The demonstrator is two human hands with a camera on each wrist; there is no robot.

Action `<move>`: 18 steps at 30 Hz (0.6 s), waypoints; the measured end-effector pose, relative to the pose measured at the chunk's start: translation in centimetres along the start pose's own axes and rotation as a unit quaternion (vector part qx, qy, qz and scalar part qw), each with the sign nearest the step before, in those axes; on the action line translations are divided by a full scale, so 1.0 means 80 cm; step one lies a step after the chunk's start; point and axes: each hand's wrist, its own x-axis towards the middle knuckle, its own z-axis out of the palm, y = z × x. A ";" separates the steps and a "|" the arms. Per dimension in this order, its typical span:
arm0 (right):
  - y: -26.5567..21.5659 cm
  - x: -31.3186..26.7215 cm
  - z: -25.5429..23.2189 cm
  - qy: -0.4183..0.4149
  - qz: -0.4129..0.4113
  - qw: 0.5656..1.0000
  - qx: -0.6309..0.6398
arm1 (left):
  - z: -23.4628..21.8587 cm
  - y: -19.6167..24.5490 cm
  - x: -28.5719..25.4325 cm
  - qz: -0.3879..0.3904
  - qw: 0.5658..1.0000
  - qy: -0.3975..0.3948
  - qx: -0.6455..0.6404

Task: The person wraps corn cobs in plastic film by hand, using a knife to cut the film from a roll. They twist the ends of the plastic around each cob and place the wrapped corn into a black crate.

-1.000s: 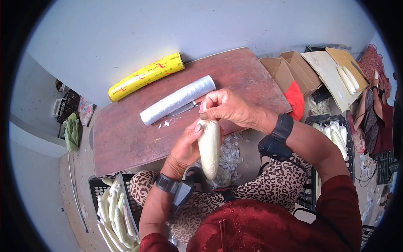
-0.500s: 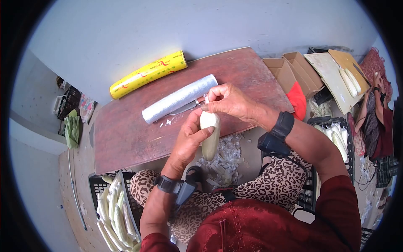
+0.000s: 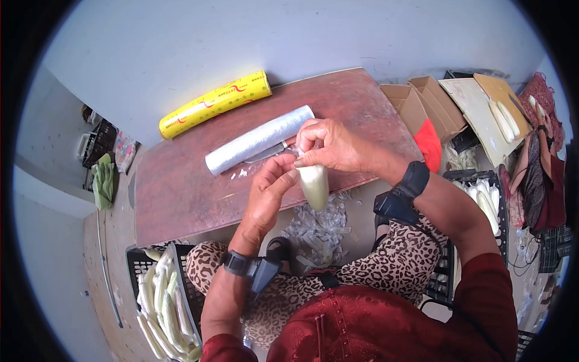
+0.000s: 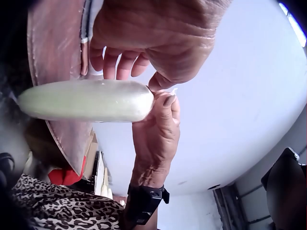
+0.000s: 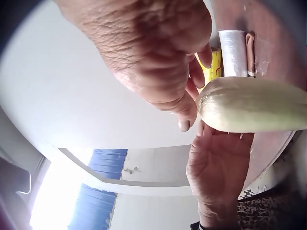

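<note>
A pale green, elongated vegetable in clear film hangs under the right hand, its rounded end pointing down towards the lap. My right hand pinches the gathered film at the vegetable's top end. My left hand is close beside that end, its thumb and forefinger near the pinched film. In the left wrist view, the other left fingers are loosely extended alongside the vegetable and not wrapped round it. The left fingertips are partly hidden behind the vegetable in the right wrist view.
On the reddish table lie a roll of clear film, a knife and a yellow roll. Crates of wrapped vegetables stand at both sides. Film scraps cover the floor between the feet. Another person's arm shows at right.
The left hand held the vegetable's upper part earlier; its fingers have since loosened from it. The vegetable has shifted right and its lower end has risen, while the right hand keeps its pinch.
</note>
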 end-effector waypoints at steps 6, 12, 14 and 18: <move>-0.018 -0.007 0.008 -0.017 -0.027 0.999 0.027 | 0.008 -0.004 0.006 -0.017 0.998 0.019 -0.060; -0.045 -0.014 -0.006 -0.078 0.010 0.993 0.085 | -0.005 -0.014 0.006 -0.031 0.993 -0.004 -0.115; -0.042 -0.017 0.005 -0.112 -0.051 0.988 0.091 | 0.000 -0.012 0.000 -0.021 0.991 -0.027 -0.132; -0.054 -0.025 0.016 -0.157 -0.079 0.979 0.107 | 0.015 -0.004 0.002 0.017 0.995 -0.035 -0.096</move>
